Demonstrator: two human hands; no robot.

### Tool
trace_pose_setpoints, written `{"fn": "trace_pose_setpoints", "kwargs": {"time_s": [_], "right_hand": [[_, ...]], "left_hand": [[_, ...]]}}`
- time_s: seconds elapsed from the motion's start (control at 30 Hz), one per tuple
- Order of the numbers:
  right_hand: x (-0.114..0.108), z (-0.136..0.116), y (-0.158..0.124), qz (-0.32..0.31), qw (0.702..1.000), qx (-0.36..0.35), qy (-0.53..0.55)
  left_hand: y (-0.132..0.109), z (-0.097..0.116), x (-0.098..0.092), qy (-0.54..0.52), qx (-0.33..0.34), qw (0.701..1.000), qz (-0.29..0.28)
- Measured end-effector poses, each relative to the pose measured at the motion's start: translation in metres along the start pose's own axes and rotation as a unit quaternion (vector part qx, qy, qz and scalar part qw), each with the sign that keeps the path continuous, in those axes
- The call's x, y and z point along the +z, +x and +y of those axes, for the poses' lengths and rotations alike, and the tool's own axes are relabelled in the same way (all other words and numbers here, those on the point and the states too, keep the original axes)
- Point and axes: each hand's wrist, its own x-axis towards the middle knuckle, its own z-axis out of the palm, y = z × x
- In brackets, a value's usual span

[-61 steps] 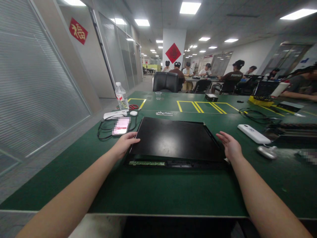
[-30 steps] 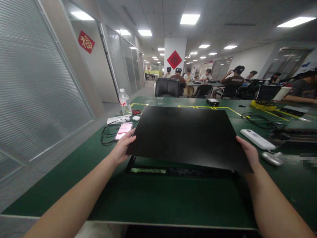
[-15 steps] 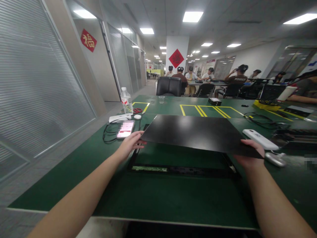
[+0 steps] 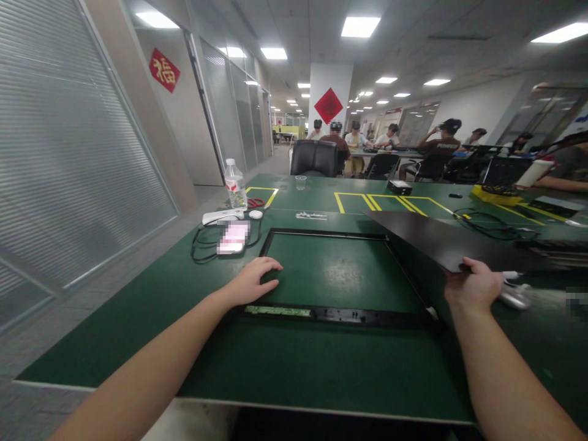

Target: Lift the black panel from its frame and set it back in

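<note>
The dark panel [image 4: 418, 236] hung tilted at the right of the black frame [image 4: 367, 317], over the table [image 4: 321, 373], one pointed corner reaching toward the frame's far right corner. The right hand [image 4: 473, 286] had its grip closed on the panel's near edge, thumb on top and fingers beneath. The left hand [image 4: 255, 282] held nothing; its grip was open, fingers spread over the frame's left side, though whether they touched it could not be told.

The panel appeared thin, flat and fairly stiff, probably light for its breadth, since one hand bore it without visible sag. Its smooth face seemed likely to be slippery and easily marked, its corners prone to knocks. Opposite edges looked the best hold. The frame's slim bars seemed apt to flex, best taken at two sides, clear of the green circuit strip [image 4: 278, 312].
</note>
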Motion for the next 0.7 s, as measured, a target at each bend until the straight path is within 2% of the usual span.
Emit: {"fn": "trace_pose_setpoints", "kwargs": {"time_s": [0.1, 0.3, 0.7], "right_hand": [[-0.001, 0.000, 0.004, 0.048, 0.998, -0.027, -0.011], [-0.005, 0.002, 0.010, 0.062, 0.997, -0.048, -0.028], [-0.017, 0.005, 0.020, 0.068, 0.996, 0.019, -0.047]], "left_hand": [[0.000, -0.003, 0.003, 0.016, 0.012, 1.000, -0.007], [0.000, -0.003, 0.003, 0.025, 0.018, 0.999, -0.015], [0.001, -0.002, 0.002, 0.007, 0.002, 1.000, -0.016]]}}
